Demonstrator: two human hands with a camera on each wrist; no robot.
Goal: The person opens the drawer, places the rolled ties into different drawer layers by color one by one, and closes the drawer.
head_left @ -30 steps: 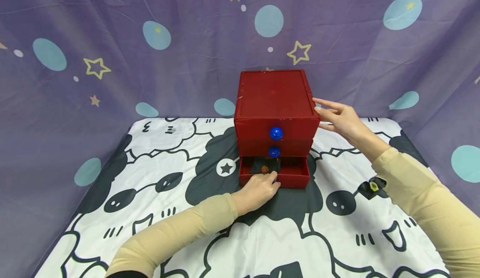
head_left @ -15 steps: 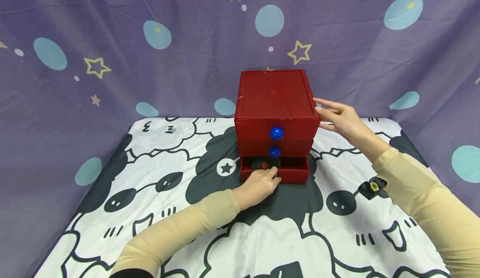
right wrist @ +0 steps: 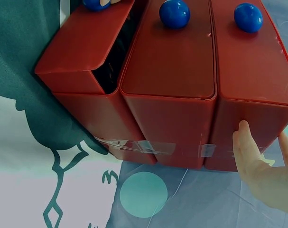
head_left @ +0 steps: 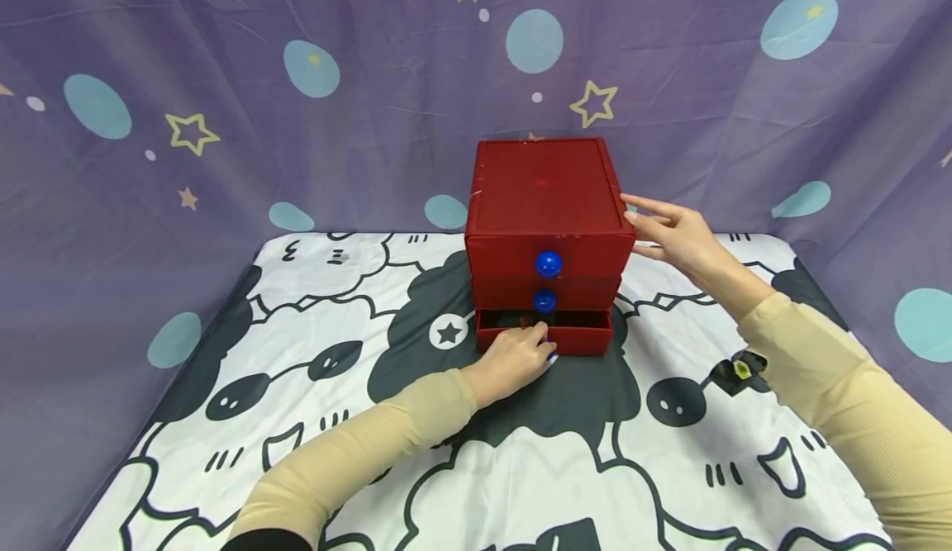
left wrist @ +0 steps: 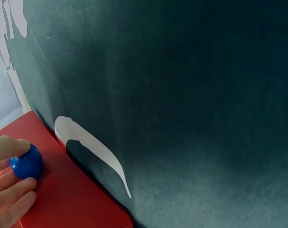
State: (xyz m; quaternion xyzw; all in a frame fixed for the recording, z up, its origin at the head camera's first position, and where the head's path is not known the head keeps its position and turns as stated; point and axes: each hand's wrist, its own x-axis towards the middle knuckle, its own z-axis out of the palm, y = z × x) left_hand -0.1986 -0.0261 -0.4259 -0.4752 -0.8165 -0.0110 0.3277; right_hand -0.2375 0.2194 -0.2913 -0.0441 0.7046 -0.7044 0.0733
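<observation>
A red chest of drawers (head_left: 546, 187) with round blue knobs stands at the back of the table. Its bottom drawer (head_left: 583, 341) is partly pulled out, while the two above it are closed. My left hand (head_left: 513, 361) pinches the blue knob (left wrist: 27, 163) of that bottom drawer between thumb and fingers. Inside the drawer lies something dark with a small orange-brown spot, mostly hidden by the hand and the drawer front. My right hand (head_left: 677, 241) rests its extended fingertips (right wrist: 244, 127) against the right side of the chest, near the top.
A small black item with a yellow-green centre (head_left: 741, 370) lies on the table at the right, beside the right sleeve. The cloth (head_left: 312, 419) has a black-and-white cartoon print. A purple curtain (head_left: 387, 121) hangs close behind the chest.
The bottom drawer has slid further into the chest, with my left hand moving along on its knob. Less of the drawer's inside shows. My right hand has stayed in place.
</observation>
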